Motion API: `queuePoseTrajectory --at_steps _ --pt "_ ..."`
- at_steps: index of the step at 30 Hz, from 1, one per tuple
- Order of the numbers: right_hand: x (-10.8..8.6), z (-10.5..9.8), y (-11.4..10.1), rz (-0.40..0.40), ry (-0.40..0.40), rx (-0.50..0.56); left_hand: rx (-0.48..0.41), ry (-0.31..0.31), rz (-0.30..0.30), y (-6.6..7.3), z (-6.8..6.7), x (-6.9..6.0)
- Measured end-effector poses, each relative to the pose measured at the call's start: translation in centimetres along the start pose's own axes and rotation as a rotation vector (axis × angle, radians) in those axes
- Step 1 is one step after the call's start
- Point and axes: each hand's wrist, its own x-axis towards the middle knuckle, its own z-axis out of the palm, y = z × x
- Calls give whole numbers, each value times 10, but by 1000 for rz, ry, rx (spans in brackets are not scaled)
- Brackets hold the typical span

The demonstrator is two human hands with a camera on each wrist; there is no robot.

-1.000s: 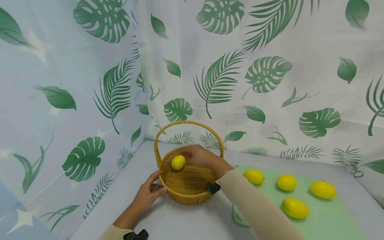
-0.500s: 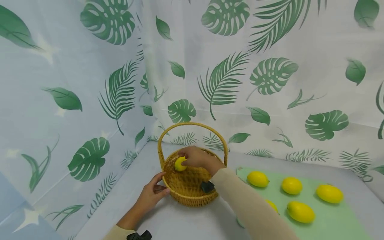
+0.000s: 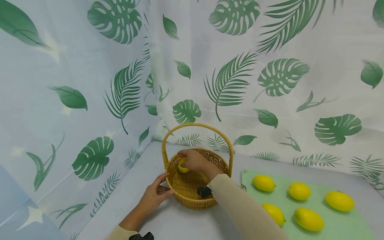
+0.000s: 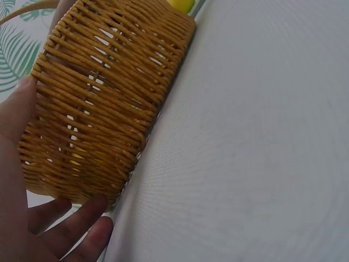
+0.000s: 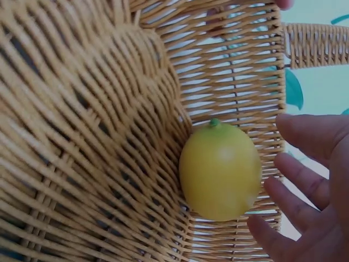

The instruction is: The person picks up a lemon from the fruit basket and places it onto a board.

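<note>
A wicker basket with a tall arched handle stands on the pale table. My left hand holds the basket's left side, thumb and fingers against the rim and outer wall, seen closely in the left wrist view. Inside the basket, my right hand reaches over a yellow lemon, partly hidden by it in the head view. The right wrist view shows the lemon resting against the woven wall, green stem end up. Thumb and fingers of the right hand are spread beside the lemon, with a gap between.
To the right lies a light green cutting board carrying several more lemons, one of them a lemon near the front. A white curtain with green leaf prints rises behind and at the left. The basket handle arches above the right hand.
The right hand has lowered the lemon to the basket's left inner wall and loosened its fingers from it. The left hand keeps its place on the basket. The head view has shifted slightly.
</note>
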Motion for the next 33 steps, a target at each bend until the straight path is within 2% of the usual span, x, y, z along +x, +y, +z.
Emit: queuePoseTrajectory --at_steps 4,8,16,27,33 --pt "-1 1 2 25 4 -12 -4 -3 -2 5 -1 0" --pt "-1 4 6 36 -44 -17 5 -2 -5 8 -3 -1" --pt "0 8 9 24 -79 -114 0 3 13 5 -3 0" --pt "-1 10 8 32 -114 -90 1 3 -10 4 -1 0" --pt "-1 12 11 5 -147 -157 8 0 -22 1 0 -1"
